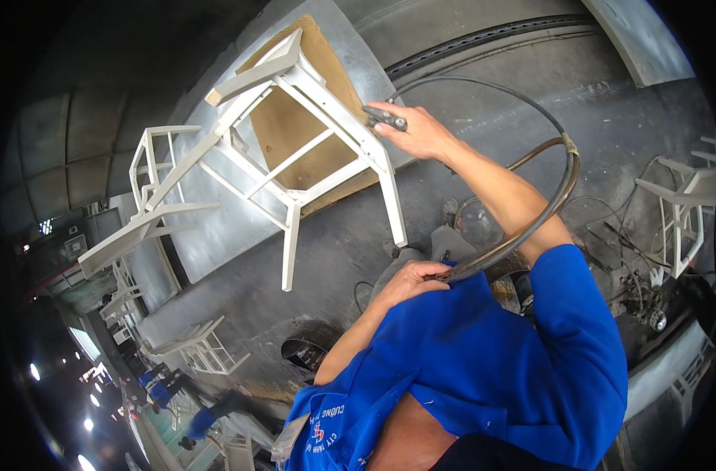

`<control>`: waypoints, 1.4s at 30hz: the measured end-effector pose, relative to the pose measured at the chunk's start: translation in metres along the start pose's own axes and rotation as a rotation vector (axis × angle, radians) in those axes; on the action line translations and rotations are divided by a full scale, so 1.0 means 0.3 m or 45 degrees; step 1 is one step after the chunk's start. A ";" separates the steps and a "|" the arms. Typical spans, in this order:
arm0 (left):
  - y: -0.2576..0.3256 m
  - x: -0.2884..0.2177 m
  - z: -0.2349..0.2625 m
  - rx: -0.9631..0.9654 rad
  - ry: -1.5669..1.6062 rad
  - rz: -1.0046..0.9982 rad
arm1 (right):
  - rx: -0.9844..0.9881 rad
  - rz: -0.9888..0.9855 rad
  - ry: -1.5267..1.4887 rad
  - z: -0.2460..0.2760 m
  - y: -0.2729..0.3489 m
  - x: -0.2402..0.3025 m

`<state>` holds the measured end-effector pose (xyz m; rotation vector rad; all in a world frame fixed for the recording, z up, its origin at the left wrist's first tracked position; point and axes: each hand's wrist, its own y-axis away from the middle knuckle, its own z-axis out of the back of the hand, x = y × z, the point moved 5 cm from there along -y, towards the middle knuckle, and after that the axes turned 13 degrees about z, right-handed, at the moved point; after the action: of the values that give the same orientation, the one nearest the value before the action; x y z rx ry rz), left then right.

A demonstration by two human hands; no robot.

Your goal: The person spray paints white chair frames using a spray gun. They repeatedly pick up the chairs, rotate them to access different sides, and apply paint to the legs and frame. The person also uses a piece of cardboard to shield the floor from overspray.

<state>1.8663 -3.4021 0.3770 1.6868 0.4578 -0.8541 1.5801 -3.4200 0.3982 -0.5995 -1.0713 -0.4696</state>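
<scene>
My right hand (421,135) is wrapped round a dark spray gun (388,118), held close to the white wooden chair (292,250). The chair lies tipped over, its legs pointing toward me. Under it is a brown cardboard sheet (323,56) on a pale metal-topped table (191,245). From the gun a hose (548,206) loops out to the right and back to my waist. There my left hand (413,283) is closed on the hose, against the blue shirt.
More white chairs stand at left (165,161) and lower left (205,345). On the right are another white chair (682,208) and tangled hoses (621,251) on the grey floor. A round dark drum-like object (311,343) is by my left arm. People in blue (205,421) are far off at lower left.
</scene>
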 end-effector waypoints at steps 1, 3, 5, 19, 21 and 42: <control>-0.008 -0.011 -0.005 -0.006 -0.006 -0.014 | 0.051 -0.063 -0.034 -0.003 0.035 -0.022; -0.018 -0.025 -0.011 -0.020 -0.034 -0.036 | 0.155 -0.150 -0.028 0.001 0.100 -0.059; -0.022 -0.028 -0.013 -0.017 -0.035 -0.027 | 0.284 -0.322 -0.019 -0.003 0.147 -0.104; 0.031 0.005 0.027 -0.124 0.028 -0.082 | 0.102 -0.087 0.006 0.068 -0.030 0.065; 0.036 0.014 0.031 -0.112 -0.028 -0.027 | -0.009 0.046 -0.014 0.090 -0.084 0.136; 0.189 0.129 0.185 0.136 -0.226 -0.501 | -0.254 0.053 -0.079 -0.060 0.176 0.578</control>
<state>1.9142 -3.4761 0.3805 1.6234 0.6425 -1.3233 1.6959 -3.4040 0.5380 -0.8154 -1.0760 -0.5284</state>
